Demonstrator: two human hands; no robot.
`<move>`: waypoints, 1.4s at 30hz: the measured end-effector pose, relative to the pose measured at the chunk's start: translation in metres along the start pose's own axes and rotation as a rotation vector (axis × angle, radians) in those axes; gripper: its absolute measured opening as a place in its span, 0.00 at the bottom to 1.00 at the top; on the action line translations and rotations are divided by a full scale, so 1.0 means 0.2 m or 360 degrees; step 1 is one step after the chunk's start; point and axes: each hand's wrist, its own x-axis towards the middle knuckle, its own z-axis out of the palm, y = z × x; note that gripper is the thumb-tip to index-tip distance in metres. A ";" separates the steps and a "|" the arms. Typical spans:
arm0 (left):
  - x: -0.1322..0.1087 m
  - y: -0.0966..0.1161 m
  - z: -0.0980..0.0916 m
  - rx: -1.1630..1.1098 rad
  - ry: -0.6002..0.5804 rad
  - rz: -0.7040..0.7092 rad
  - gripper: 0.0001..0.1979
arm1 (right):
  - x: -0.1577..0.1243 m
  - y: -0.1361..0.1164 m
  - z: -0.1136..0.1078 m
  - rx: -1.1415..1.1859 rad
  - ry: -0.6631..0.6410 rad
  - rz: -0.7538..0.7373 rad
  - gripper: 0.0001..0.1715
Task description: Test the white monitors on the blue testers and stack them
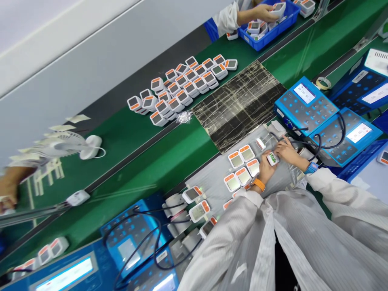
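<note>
My left hand [266, 169], with an orange band at its wrist, is closed around a small white device [273, 159] whose green inside shows on the upward side. Right beside it my right hand [287, 152], wearing a blue watch [311, 167], has its bent fingers at the device's upper edge, near dark cables; whatever is between the fingertips is hidden. Just above my left hand lies a white unit [260, 143] joined to a cable. Several white devices with orange strips and grey screens [243, 176] lie left of my left hand on a grey mat [216, 184].
Blue test boxes with cables [306, 103] stand right; more blue boxes [133, 246] stand lower left. Across the green belt [169, 159] are clustered devices [184, 87], a black taped sheet [239, 105] and a white fan [60, 143]. A co-worker's hand [266, 14] holds a device above a blue bin [263, 42].
</note>
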 end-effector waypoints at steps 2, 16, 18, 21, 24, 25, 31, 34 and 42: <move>0.00 -0.02 0.01 -0.0014 0.0012 0.0014 0.34 | -0.02 0.04 0.00 0.0073 0.0021 -0.0064 0.09; -0.01 -0.09 0.03 0.0032 0.0102 0.0159 0.38 | -0.09 0.07 -0.01 0.0040 0.0025 -0.0327 0.13; -0.01 -0.08 0.03 0.0044 0.0111 0.0153 0.38 | -0.09 0.06 -0.02 0.0042 0.0032 -0.0326 0.13; 0.00 -0.07 0.03 0.0048 0.0132 0.0180 0.37 | -0.09 0.05 -0.02 0.0041 0.0023 -0.0304 0.13; 0.00 -0.06 0.04 0.0074 0.0143 0.0199 0.36 | -0.10 0.02 -0.02 0.0030 0.0004 -0.0246 0.14; 0.00 -0.06 0.05 0.0088 0.0149 0.0198 0.37 | -0.10 0.01 -0.02 0.0022 -0.0007 -0.0231 0.14; -0.01 0.00 0.07 0.0284 0.0179 0.0192 0.35 | -0.10 0.00 -0.04 0.0018 -0.0012 -0.0215 0.15; 0.00 0.06 0.08 0.0475 0.0181 0.0124 0.37 | -0.10 0.00 -0.05 0.0053 0.0079 -0.0141 0.18; -0.01 0.18 -0.01 0.0719 0.0119 -0.0047 0.33 | -0.09 -0.11 -0.07 -0.0139 0.0333 0.0406 0.23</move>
